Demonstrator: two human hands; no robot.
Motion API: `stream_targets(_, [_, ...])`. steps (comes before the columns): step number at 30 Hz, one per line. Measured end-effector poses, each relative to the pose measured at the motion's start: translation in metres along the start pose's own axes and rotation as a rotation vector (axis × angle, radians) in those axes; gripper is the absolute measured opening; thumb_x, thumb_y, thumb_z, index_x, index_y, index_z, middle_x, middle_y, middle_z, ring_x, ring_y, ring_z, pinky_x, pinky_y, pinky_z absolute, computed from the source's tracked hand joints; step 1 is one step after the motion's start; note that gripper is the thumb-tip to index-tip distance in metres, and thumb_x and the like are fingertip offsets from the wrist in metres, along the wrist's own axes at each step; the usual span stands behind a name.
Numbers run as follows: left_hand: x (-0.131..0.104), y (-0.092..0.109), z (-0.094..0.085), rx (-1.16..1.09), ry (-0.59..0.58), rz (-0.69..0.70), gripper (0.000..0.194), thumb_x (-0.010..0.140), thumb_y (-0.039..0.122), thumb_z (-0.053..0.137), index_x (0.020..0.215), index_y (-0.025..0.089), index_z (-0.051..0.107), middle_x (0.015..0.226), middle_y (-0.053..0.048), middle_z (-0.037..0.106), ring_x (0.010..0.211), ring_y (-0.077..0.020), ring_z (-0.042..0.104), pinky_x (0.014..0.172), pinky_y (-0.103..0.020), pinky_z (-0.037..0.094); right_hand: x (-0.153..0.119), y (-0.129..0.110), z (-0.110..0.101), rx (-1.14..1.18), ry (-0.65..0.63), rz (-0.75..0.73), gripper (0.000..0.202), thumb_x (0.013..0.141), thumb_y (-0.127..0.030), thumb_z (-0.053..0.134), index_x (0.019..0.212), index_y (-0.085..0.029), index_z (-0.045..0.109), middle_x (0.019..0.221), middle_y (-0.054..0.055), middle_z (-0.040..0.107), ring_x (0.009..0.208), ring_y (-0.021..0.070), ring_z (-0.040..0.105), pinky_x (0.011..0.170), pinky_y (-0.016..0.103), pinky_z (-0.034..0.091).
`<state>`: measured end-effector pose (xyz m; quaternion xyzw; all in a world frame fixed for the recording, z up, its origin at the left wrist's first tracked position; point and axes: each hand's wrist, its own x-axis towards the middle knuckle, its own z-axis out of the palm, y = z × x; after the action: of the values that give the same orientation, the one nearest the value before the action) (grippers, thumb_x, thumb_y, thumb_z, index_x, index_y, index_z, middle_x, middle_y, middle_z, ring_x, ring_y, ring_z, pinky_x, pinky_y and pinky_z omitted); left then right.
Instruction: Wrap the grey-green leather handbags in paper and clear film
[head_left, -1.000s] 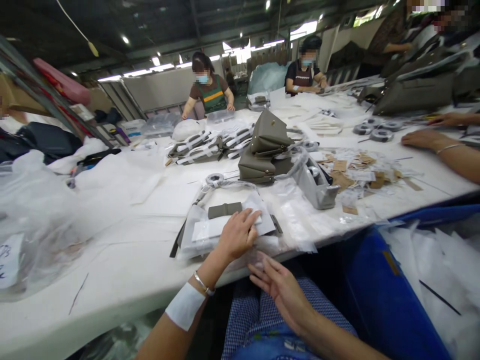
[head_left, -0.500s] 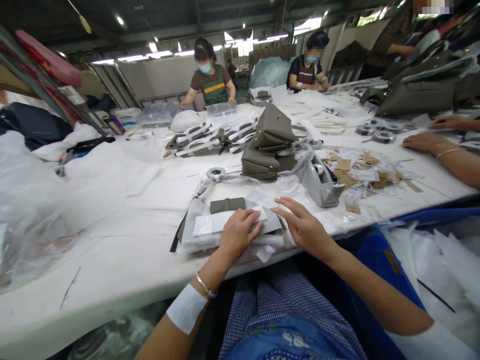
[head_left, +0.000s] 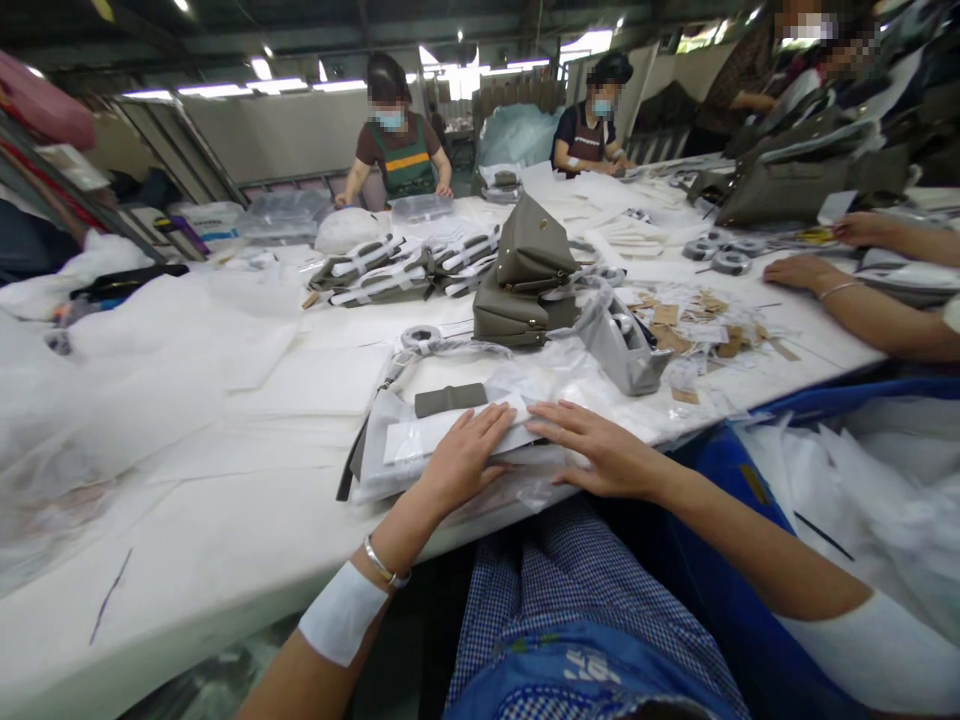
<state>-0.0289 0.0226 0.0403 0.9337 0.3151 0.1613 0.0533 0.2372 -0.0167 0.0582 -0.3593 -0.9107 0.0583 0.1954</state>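
At the near side of the table (head_left: 187, 530), the left hand (head_left: 465, 458) and right hand (head_left: 604, 452) rested, fingers extended, on a wrapped bag (head_left: 414, 440); light, even pressure probably suited its wrapping.

1. Wrapped handbag (head_left: 386, 484): lies flat at the desk's (head_left: 247, 530) near edge, in translucent whitish sheeting, a dark edge showing at left.
2. White strip (head_left: 424, 436): lies flat across the handbag, slightly slanted.
3. Olive-grey tab (head_left: 450, 399): rectangular, exposed just beyond the strip.
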Motion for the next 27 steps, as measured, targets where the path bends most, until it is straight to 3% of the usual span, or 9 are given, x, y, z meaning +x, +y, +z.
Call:
stream_targets(4, [0.001, -0.001, 0.009, 0.033, 0.082, -0.012, 0.064, 0.091, 0.028, 0.063, 0.148, 0.017, 0.035, 0.151, -0.013, 0.045, 0.14, -0.025, 0.042, 0.115, -0.046, 0.035, 0.005, 0.009, 0.013, -0.048, 0.06, 0.044, 0.074, 0.087, -0.019, 0.066, 0.153, -0.023, 0.033, 0.154, 0.013, 0.041, 0.14, 0.0276, 0.041, 0.115, 0.049, 0.037])
stream_targets(8, [0.0, 0.0, 0.019, 0.087, 0.1, -0.011, 0.06, 0.092, 0.014, 0.055, 0.148, 0.019, 0.036, 0.15, -0.012, 0.047, 0.138, -0.0235, 0.044, 0.115, -0.046, 0.035, 0.016, 0.024, 0.02, -0.074, 0.092, 0.044, 0.067, 0.088, -0.023, 0.068, 0.149, -0.022, 0.041, 0.145, 0.014, 0.052, 0.131, 0.028, 0.051, 0.109, 0.047, 0.044])
stream_targets(12, [-0.001, 0.004, 0.02, 0.107, 0.085, -0.03, 0.063, 0.089, 0.007, 0.052, 0.148, 0.019, 0.035, 0.15, -0.011, 0.047, 0.139, -0.0227, 0.043, 0.115, -0.046, 0.035, 0.014, 0.025, 0.011, -0.082, 0.105, 0.004, 0.051, 0.092, -0.026, 0.063, 0.141, -0.027, 0.051, 0.14, 0.009, 0.058, 0.125, 0.0269, 0.057, 0.11, 0.052, 0.041])
stream_targets(17, [0.0, 0.009, 0.016, 0.087, 0.081, -0.064, 0.061, 0.091, 0.011, 0.054, 0.148, 0.022, 0.036, 0.15, -0.009, 0.048, 0.139, -0.0209, 0.043, 0.116, -0.046, 0.034, -0.019, -0.001, 0.009, 0.1, 0.486, 0.211, 0.032, 0.097, -0.02, 0.051, 0.127, -0.026, 0.063, 0.119, 0.006, 0.071, 0.109, 0.0213, 0.066, 0.099, 0.037, 0.053])
stream_targets(19, [0.0, 0.01, 0.016, 0.083, 0.096, -0.076, 0.062, 0.091, 0.014, 0.055, 0.149, 0.023, 0.035, 0.15, -0.008, 0.048, 0.14, -0.0201, 0.043, 0.117, -0.045, 0.034, -0.036, -0.014, 0.019, 0.186, 0.539, 0.283, 0.026, 0.097, -0.02, 0.053, 0.117, -0.025, 0.067, 0.105, 0.004, 0.074, 0.098, 0.0201, 0.07, 0.09, 0.032, 0.057])
stream_targets(22, [0.0, 0.011, 0.016, 0.081, 0.104, -0.08, 0.062, 0.092, 0.016, 0.055, 0.15, 0.024, 0.035, 0.149, -0.008, 0.049, 0.139, -0.0199, 0.043, 0.117, -0.045, 0.034, -0.055, -0.025, 0.042, 0.236, 0.488, 0.257, 0.027, 0.096, -0.016, 0.052, 0.115, -0.025, 0.068, 0.103, 0.004, 0.074, 0.097, 0.0191, 0.07, 0.089, 0.031, 0.058])
stream_targets(27, [-0.001, 0.014, 0.017, 0.115, 0.093, -0.081, 0.061, 0.092, 0.011, 0.051, 0.15, 0.022, 0.035, 0.151, -0.008, 0.046, 0.141, -0.0194, 0.041, 0.118, -0.044, 0.031, -0.055, -0.021, 0.073, 0.103, 0.269, 0.0, 0.052, 0.095, -0.005, 0.043, 0.142, -0.026, 0.05, 0.141, 0.007, 0.057, 0.132, 0.0221, 0.052, 0.11, 0.045, 0.046])
